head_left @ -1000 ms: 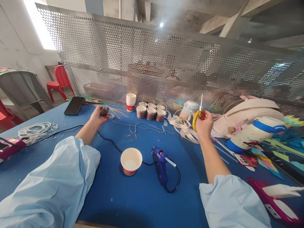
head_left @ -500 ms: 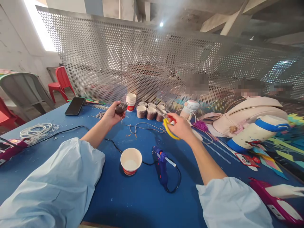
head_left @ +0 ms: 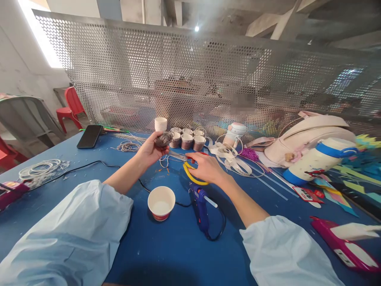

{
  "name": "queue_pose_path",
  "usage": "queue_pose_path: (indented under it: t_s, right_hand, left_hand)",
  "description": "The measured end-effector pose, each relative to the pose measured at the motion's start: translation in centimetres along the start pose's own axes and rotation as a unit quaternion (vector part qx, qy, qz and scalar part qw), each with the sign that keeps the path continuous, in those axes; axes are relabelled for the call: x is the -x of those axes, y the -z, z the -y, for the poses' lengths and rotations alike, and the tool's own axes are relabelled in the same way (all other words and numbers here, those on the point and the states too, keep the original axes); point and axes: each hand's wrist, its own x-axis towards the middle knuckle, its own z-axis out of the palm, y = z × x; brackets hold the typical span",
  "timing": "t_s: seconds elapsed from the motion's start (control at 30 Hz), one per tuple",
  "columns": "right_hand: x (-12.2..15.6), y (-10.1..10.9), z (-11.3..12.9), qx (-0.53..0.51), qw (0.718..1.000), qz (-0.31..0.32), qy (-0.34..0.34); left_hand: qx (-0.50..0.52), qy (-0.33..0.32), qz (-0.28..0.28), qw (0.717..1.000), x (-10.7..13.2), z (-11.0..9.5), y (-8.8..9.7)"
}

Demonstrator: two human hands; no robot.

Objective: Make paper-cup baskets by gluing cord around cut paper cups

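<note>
L grip [head_left: 149, 151] held dk grey bundle [head_left: 163, 139]; R grip [head_left: 207, 167] held yellow-handled scissors [head_left: 178, 156]. Blue worktop [head_left: 178, 250] stood before perf. metal screen [head_left: 178, 59], red chair [head_left: 73, 102] off to L.

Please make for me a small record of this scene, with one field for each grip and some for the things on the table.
Left grip: left hand, holding a dark grey bundle
Right grip: right hand, holding scissors, blades towards the left hand
Nearest the person: open paper cup; blue glue gun at its right
Behind: six small cups, two rows of three
Far left: phone
Surface: blue table
</note>
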Motion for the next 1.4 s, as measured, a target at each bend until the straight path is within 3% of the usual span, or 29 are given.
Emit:
queue_pose_path:
  t_s: [0.7, 0.97, 1.2, 1.4]
  right_hand:
    - [-0.6, -0.8, -0.1, -0.006, 1.0, 0.0, -0.009]
    - [-0.6, -0.9, 0.5, 0.003, 0.998, -0.034, -0.052]
    - [-0.8, -0.9, 0.3, -0.004, 0.995, -0.061, -0.082]
    - [-0.7, -0.9, 0.5, 0.014, 0.995, -0.067, -0.066]
  left_hand:
    - [-0.011, -0.008, 0.0, 1.0, 0.1, 1.0, -0.2]
    - [0.011, -0.056, -0.022, 0.998, 0.2, 1.1, -0.4]
    - [0.002, 0.024, -0.065, 0.998, -1.2, 1.0, 1.2]
    - [-0.089, 0.093, -0.017, 0.992, -0.9, 0.9, 1.6]
